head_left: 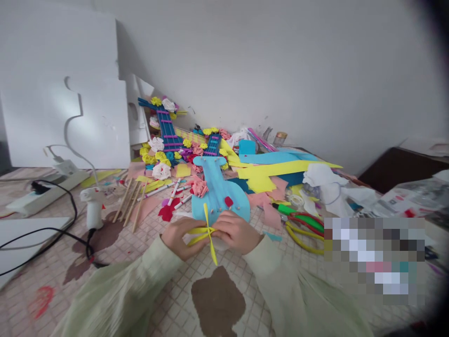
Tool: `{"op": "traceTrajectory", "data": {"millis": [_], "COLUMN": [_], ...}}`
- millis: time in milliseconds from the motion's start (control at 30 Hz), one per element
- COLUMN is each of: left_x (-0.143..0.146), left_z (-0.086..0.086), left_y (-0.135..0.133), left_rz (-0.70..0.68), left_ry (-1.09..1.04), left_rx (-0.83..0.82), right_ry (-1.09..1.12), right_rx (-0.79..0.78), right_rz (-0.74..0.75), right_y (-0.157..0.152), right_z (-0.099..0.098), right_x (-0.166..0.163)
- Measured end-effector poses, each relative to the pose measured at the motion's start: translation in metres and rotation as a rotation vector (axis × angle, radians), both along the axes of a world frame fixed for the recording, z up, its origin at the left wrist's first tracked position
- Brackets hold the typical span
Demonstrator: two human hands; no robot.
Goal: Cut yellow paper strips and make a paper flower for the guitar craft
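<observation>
Between my two hands is a bundle of yellow crepe paper strips (pixel 206 213) that cross at the middle, with loose ends sticking up, down and to the left. My left hand (pixel 182 237) is closed around the left ends. Fingers of my right hand (pixel 238 231) pinch the strips near the crossing. Just beyond lies a light blue guitar-shaped piece (pixel 213 180) with a wide round body and a narrow neck. On it sit a pink paper flower (pixel 199 188) at the left edge and a small red piece (pixel 228 201); my hands hide its lower edge.
A white glue gun (pixel 93 208) stands left, near thin wooden sticks (pixel 128 206), cables and a power strip (pixel 45 192). Decorated dark blue pieces (pixel 170 128) and paper flowers lean at the back. Scissors (pixel 305 234) and yellow paper (pixel 261 180) lie right; a blurred patch covers the far right.
</observation>
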State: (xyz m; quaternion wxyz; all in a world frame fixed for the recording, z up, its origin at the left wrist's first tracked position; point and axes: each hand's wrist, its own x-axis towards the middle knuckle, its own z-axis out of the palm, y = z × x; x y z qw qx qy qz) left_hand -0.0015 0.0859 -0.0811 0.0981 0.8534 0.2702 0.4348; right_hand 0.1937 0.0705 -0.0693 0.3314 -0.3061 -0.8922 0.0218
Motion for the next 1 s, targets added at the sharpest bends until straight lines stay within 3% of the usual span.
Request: {"op": "traceTrajectory", "data": {"millis": [167, 433, 633, 800, 1000], "left_x": [-0.007, -0.012, -0.011, -0.006, 0.001], "left_z": [0.012, 0.011, 0.017, 0.023, 0.025], "left_y": [-0.001, 0.007, 0.006, -0.003, -0.010], "left_rz": [0.016, -0.087, -0.150, -0.167, -0.127], "left_ry": [0.014, -0.064, -0.123, -0.323, -0.545], "left_rx": [-0.240, -0.578, -0.683, -0.953, -1.175], "right_ry": [0.025, 0.104, 0.241, 0.351, 0.451], "right_rx": [-0.038, -0.064, -0.325, -0.632, -0.707], "right_rz": [-0.018, -0.032, -0.081, -0.109, -0.132], "right_y": [-0.001, -0.005, -0.013, -0.011, -0.010], "right_z": [0.002, 0.006, 0.022, 0.021, 0.015], "right_x": [0.001, -0.001, -0.001, 0.001, 0.000]}}
